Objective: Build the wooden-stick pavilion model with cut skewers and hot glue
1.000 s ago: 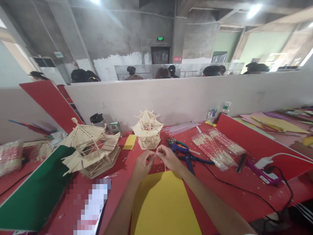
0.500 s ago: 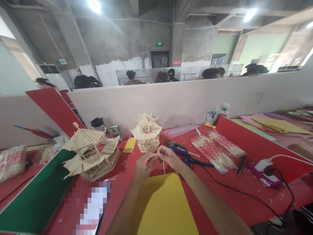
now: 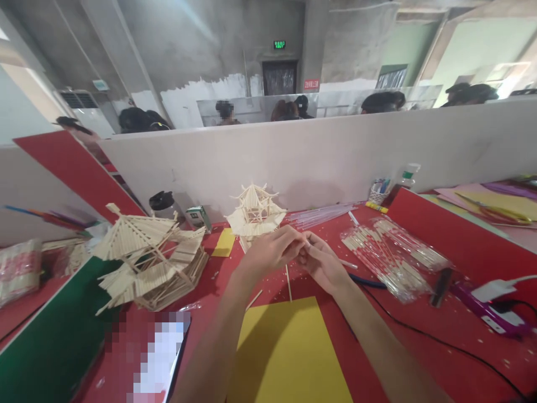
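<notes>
My left hand point(image 3: 272, 250) and my right hand point(image 3: 322, 262) meet in front of the small pagoda model point(image 3: 257, 215), fingertips pinched together. What they hold, if anything, is too small to make out. A thin wooden stick point(image 3: 288, 284) shows below the fingers, its far end hidden behind them. Under my forearms lies a yellow sheet point(image 3: 289, 352), with another short stick point(image 3: 254, 300) near its left corner. A larger pagoda model point(image 3: 153, 263) built of sticks stands to the left.
Bagged sticks point(image 3: 390, 260), a purple power strip point(image 3: 489, 313) with cables, and a red board point(image 3: 453, 240) are on the right. A phone point(image 3: 161, 358) and green board point(image 3: 54, 336) lie left. Behind stand a bottle point(image 3: 163, 204), small box point(image 3: 198, 217) and white partition point(image 3: 293, 151).
Both hands have moved to the right together, still meeting at the fingertips. The camera view has tilted down, and the hands now cover the small pagoda model's base.
</notes>
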### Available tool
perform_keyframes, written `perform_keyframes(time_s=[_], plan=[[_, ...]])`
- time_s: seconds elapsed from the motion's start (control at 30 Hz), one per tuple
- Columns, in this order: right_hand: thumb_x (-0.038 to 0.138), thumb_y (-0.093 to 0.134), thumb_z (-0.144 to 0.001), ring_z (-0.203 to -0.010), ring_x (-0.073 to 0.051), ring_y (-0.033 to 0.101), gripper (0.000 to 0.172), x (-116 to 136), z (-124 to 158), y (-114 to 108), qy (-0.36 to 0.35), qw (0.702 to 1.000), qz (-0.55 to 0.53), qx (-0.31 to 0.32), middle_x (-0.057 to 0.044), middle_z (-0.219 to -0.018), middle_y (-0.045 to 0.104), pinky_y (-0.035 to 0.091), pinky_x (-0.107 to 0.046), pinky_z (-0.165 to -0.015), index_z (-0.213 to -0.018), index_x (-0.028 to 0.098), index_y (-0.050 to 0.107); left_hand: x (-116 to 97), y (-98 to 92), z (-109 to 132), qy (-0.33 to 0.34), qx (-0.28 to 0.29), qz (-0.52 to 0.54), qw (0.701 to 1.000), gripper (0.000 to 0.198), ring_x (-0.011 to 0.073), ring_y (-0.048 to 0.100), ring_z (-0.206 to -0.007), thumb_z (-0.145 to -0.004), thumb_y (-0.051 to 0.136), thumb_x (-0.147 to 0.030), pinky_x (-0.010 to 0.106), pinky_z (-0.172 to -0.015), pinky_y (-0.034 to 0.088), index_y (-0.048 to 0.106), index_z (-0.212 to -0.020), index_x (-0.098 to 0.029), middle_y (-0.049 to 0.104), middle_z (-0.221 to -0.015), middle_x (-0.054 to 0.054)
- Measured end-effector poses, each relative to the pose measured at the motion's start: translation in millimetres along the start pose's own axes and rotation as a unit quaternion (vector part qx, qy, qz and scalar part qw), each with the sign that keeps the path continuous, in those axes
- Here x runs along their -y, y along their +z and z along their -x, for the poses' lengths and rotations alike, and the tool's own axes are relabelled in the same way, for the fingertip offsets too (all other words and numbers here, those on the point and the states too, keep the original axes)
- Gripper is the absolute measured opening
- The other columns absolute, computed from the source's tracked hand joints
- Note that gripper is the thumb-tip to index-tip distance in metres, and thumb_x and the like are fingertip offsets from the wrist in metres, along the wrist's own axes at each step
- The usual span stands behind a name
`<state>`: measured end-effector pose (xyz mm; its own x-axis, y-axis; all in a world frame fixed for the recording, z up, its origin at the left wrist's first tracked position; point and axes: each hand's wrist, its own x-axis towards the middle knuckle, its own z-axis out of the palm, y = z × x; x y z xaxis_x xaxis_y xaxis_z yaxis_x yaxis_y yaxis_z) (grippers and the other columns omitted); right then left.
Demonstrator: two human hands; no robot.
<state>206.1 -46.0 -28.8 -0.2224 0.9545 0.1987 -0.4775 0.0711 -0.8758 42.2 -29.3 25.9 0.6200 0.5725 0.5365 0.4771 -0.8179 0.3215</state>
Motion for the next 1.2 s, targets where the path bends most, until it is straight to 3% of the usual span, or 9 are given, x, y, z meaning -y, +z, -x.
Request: perform_keyframes(time_s=[0.13, 0.27, 0.37, 0.47, 0.57, 0.7, 0.87, 1.03, 1.2], plan=[[0.043, 0.062, -0.087, -0.06, -0.013, 0.045, 0.022, 10, -3, -11, -0.007, 0.999, 0.04, -0.025, 0.0, -0.077, 0.049, 0.041, -0.025, -0.054, -0.092, 0.025, 0.05, 6, -16.8, -18, 0.04, 0.018, -0.003, 0.999, 0.021, 0.0098, 0.057, -0.073, -0.099, 0.041, -0.03, 0.022, -0.063, 0.044, 0.059, -0.101, -0.02, 0.064, -0.097, 0.003], [0.042, 0.062, -0.086, -0.07, -0.016, 0.055, 0.023, 12, -13, -52, -0.036, 0.973, 0.212, -0.086, -0.003, -0.084, 0.058, 0.046, -0.028, -0.062, -0.096, 0.023, 0.054, 20, -38.8, -17, 0.017, -0.075, -0.003, 0.997, 0.014, 0.0106, 0.059, -0.076, -0.097, 0.047, -0.028, 0.024, -0.071, 0.047, 0.059, -0.097, -0.021, 0.065, -0.091, 0.001], [0.041, 0.061, -0.086, -0.075, -0.019, 0.058, 0.019, 6, -19, -86, -0.044, 0.891, 0.433, -0.13, -0.003, -0.084, 0.061, 0.046, -0.031, -0.066, -0.091, 0.023, 0.057, 37, -52.2, -8, -0.017, -0.172, -0.044, 0.984, 0.009, 0.01, 0.059, -0.074, -0.094, 0.052, -0.024, 0.023, -0.074, 0.048, 0.06, -0.096, -0.02, 0.066, -0.087, 0.001], [0.038, 0.059, -0.087, -0.076, -0.021, 0.057, 0.018, 1, -20, -102, -0.024, 0.789, 0.607, -0.091, -0.004, -0.079, 0.062, 0.043, -0.034, -0.069, -0.079, 0.022, 0.057, 55, -60.6, 1, -0.009, -0.215, -0.087, 0.973, 0.007, 0.0113, 0.061, -0.077, -0.092, 0.055, -0.02, 0.023, -0.076, 0.049, 0.062, -0.095, -0.019, 0.068, -0.088, 0.002], [0.038, 0.062, -0.084, -0.078, -0.022, 0.057, 0.017, 1, -17, -102, 0.012, 0.743, 0.667, -0.065, -0.004, -0.081, 0.064, 0.042, -0.033, -0.07, -0.08, 0.022, 0.058, 70, -63.1, 5, 0.01, -0.246, -0.113, 0.963, 0.009, 0.0135, 0.062, -0.081, -0.088, 0.059, -0.013, 0.026, -0.08, 0.049, 0.062, -0.095, -0.018, 0.068, -0.089, 0.003], [0.034, 0.072, -0.076, -0.094, -0.025, 0.06, 0.03, -1, -14, -97, 0.049, 0.73, 0.681, -0.018, -0.006, -0.1, 0.067, 0.043, -0.034, -0.08, -0.101, 0.022, 0.06, 85, -58.2, 3, 0.018, -0.286, -0.13, 0.949, 0.017, 0.016, 0.063, -0.083, -0.082, 0.064, -0.009, 0.03, -0.081, 0.049, 0.063, -0.097, -0.018, 0.069, -0.089, 0.005], [0.028, 0.065, -0.082, -0.102, -0.027, 0.061, 0.033, -13, -16, -104, 0.063, 0.718, 0.693, -0.017, -0.009, -0.111, 0.066, 0.044, -0.037, -0.086, -0.114, 0.022, 0.058, 91, -51.5, -3, 0.011, -0.28, -0.134, 0.951, 0.021, 0.0178, 0.063, -0.086, -0.08, 0.067, -0.006, 0.033, -0.083, 0.047, 0.063, -0.096, -0.018, 0.069, -0.089, 0.006], [0.03, 0.055, -0.09, -0.11, -0.026, 0.059, 0.029, -22, -17, -114, 0.004, 0.725, 0.689, -0.017, -0.008, -0.118, 0.065, 0.045, -0.041, -0.096, -0.119, 0.026, 0.057, 92, -53.1, -1, 0.002, -0.275, -0.137, 0.952, 0.025, 0.0179, 0.063, -0.086, -0.078, 0.068, -0.003, 0.034, -0.082, 0.047, 0.063, -0.098, -0.017, 0.069, -0.09, 0.006], [0.032, 0.043, -0.096, -0.109, -0.026, 0.06, 0.029, -22, -18, -109, -0.059, 0.758, 0.644, -0.085, -0.008, -0.117, 0.063, 0.048, -0.043, -0.096, -0.123, 0.026, 0.052, 87, -56.9, -1, 0.006, -0.294, -0.136, 0.946, 0.029, 0.0174, 0.062, -0.085, -0.075, 0.069, 0.001, 0.034, -0.08, 0.048, 0.063, -0.098, -0.016, 0.069, -0.089, 0.006]])
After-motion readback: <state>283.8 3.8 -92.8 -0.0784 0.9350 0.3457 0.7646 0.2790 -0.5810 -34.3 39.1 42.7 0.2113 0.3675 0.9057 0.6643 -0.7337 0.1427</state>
